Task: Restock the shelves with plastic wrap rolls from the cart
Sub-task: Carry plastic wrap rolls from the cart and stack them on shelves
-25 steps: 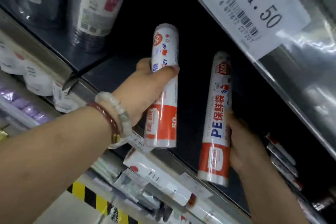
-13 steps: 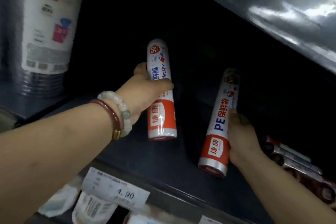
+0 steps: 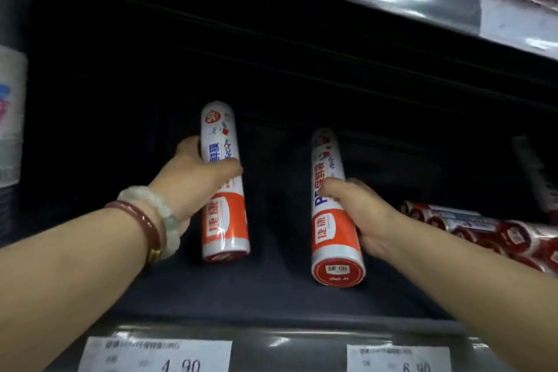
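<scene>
Head view — both hands grip rolls over shelf.

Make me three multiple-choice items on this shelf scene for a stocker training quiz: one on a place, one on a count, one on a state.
1. Where do the stacked rolls lie on the shelf?
A. far left
B. right side
C. centre front

2. How many price tags show on the front shelf edge?
A. two
B. four
C. none

3. What is the left hand doing?
A. hanging idle
B. pressing flat on the shelf
C. gripping a roll

Answers:
1 B, the stack sits beyond the right hand.
2 A, the 4.90 tag and the 6.90 tag.
3 C, its fingers curl round the left roll.
</scene>
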